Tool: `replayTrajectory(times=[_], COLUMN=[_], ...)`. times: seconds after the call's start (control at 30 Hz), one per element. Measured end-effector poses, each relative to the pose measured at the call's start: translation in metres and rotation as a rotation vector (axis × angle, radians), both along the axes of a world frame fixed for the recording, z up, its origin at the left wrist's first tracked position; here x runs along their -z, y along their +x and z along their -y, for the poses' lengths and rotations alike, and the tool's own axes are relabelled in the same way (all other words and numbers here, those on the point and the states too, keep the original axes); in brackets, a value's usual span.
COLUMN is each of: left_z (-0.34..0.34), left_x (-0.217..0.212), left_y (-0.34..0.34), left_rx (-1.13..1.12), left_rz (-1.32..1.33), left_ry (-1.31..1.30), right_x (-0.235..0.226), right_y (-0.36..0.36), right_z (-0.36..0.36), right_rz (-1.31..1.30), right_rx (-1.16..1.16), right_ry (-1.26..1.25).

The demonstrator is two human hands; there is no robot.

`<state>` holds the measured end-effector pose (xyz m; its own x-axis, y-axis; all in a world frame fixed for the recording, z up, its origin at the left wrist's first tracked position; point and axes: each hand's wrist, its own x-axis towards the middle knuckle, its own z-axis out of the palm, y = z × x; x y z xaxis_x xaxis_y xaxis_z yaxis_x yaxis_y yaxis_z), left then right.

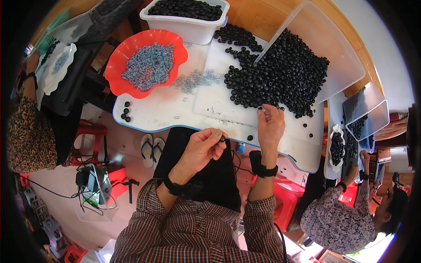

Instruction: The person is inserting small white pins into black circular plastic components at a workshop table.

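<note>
My left hand (202, 148) is in front of the table's near edge, thumb and fingers pinching a small round black part (222, 139). Over the tabletop, my right hand (271, 124) has its bent fingers drawn together at the near edge of a large heap of black ring-like parts (280, 70). What those fingertips hold, if anything, is too small to make out. A single black part (250, 137) lies near the table edge between my hands. Left of the heap, small silvery wire pieces (197, 79), seemingly springs, are scattered on the white table (158, 115).
A red scalloped bowl (115, 65) holds many silvery pieces. Behind it stands a white tub (180, 27) of black parts. A clear plastic bin (337, 57) lies tipped by the heap. Co-workers sit on both sides, one person (342, 215) at the right with similar parts.
</note>
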<state>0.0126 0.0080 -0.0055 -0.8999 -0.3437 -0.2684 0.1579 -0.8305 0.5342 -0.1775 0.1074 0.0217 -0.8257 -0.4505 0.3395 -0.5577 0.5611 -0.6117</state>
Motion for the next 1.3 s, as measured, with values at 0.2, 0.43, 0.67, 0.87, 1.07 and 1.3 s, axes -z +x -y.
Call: replayTrajectory(times=[0.2, 0.43, 0.67, 0.87, 1.07, 1.3], left_z=[-0.001, -0.001, -0.002, -0.001, 0.0, 0.006], left_x=[-0.002, -0.001, -0.001, -0.004, -0.009, -0.017], left_y=[-0.001, -0.001, -0.002, -0.002, -0.001, -0.004], left_rx=[0.001, 0.0, 0.001, -0.002, -0.004, -0.049], left_rz=[0.008, 0.008, 0.011, 0.029, 0.031, -0.004], left_ry=[-0.004, -0.015, -0.009, -0.002, 0.043, 0.045], right_x=[0.003, 0.002, 0.002, 0.006, 0.009, -0.013], right_y=[-0.002, 0.001, 0.003, 0.009, 0.015, 0.053], right_z=[-0.003, -0.003, 0.001, 0.001, -0.001, -0.002], right_rz=[-0.052, -0.027, 0.015, -0.094, -0.009, 0.37], right_rx=[-0.029, -0.066, 0.009, -0.013, -0.101, -0.186], right_ry=[0.004, -0.033, -0.042, 0.01, -0.128, -0.379])
